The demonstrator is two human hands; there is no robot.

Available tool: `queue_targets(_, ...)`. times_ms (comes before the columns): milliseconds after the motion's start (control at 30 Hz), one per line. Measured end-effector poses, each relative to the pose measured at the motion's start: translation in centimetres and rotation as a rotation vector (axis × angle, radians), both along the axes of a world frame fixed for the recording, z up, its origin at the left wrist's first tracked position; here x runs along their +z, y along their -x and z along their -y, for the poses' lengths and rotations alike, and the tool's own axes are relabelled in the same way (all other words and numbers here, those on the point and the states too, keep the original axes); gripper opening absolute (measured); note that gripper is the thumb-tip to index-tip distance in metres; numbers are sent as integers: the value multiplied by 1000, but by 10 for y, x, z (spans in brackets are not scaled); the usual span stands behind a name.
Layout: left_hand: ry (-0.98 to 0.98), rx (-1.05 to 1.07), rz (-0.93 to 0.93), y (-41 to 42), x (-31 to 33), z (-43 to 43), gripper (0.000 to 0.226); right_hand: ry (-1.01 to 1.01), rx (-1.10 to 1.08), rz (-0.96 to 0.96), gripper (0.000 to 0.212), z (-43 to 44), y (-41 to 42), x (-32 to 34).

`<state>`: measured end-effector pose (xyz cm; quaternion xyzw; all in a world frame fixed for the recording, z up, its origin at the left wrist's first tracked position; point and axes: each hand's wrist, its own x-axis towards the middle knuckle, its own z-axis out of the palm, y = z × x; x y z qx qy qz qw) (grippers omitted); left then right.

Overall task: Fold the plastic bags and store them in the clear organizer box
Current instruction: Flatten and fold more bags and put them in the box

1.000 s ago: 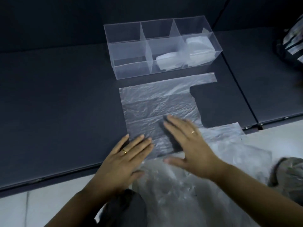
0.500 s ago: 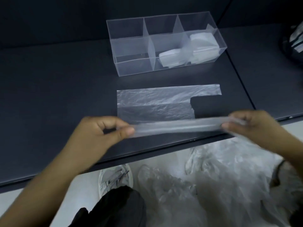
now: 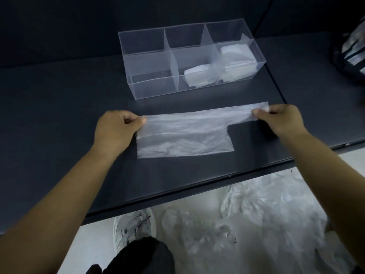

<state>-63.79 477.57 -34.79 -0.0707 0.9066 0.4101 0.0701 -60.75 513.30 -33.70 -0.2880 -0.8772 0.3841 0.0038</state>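
In the head view, your left grip (image 3: 116, 127) is pinching the plastic bag's (image 3: 183, 135) left end and your right grip (image 3: 280, 119) is pinching its handle strip. The bag is lying flat on the dark desk (image 3: 59, 115), near the clear organizer box (image 3: 150, 62), whose middle and right compartments are holding folded bags (image 3: 199, 75).

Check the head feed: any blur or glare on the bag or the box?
Head view: dim, even light; the plastic bag, left hand and right hand read sharp; the organizer box shows faint sheen, no glare; the loose bags on the floor look soft.
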Motion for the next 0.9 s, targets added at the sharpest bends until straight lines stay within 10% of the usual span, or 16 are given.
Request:
queue_targets(167, 11, 120, -79, -17, 6, -6, 20, -117, -33, 63, 35, 3, 4, -5)
queue_targets(300, 195, -40, -511, -56, 22, -29, 29, -209, -25, 114, 32, 10, 6, -2)
queue_targets(533, 540, -526, -184, -62, -11, -56, 68, -348, 365, -362, 33, 116, -23, 7)
queue_targets(667, 627, -534, -146, -68, -28, -51, 71, -272, 799, -138, 53, 182, -39, -22)
queue_targets(900, 672, -541, -140, -64, -28, -42, 93, -617, 617, 29, 64, 101, -23, -43)
